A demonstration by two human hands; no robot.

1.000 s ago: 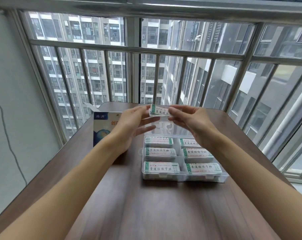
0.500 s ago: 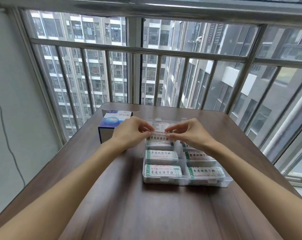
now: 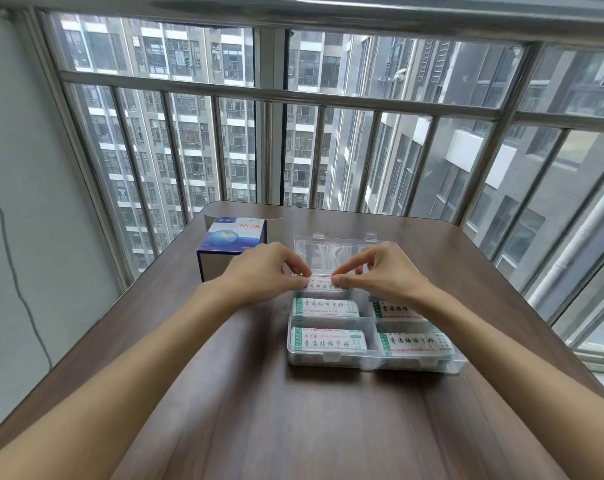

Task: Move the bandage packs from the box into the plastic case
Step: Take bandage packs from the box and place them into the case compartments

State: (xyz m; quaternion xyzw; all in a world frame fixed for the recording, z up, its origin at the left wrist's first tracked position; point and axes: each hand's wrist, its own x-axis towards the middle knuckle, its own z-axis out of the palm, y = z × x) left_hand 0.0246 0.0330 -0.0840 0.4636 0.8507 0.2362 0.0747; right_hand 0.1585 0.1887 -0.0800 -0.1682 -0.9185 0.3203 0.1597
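1. Left hand (image 3: 262, 271) and right hand (image 3: 383, 271): each hand's fingers pinch one end of a white, green-edged bandage pack (image 3: 323, 281).
2. The pack is held level over the far-left compartment of the clear plastic case (image 3: 373, 365); contact with the stack below cannot be judged.
3. Other compartments hold similar packs.
4. Blue-and-white cardboard box (image 3: 233, 242): at 10 o'clock from the case on the brown wooden table (image 3: 293, 427), flaps open.

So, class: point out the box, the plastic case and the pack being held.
box (image 3: 232, 233), head view, printed blue top face.
plastic case (image 3: 373, 363), head view, clear front wall.
pack (image 3: 321, 282), head view, middle strip between the two hands.
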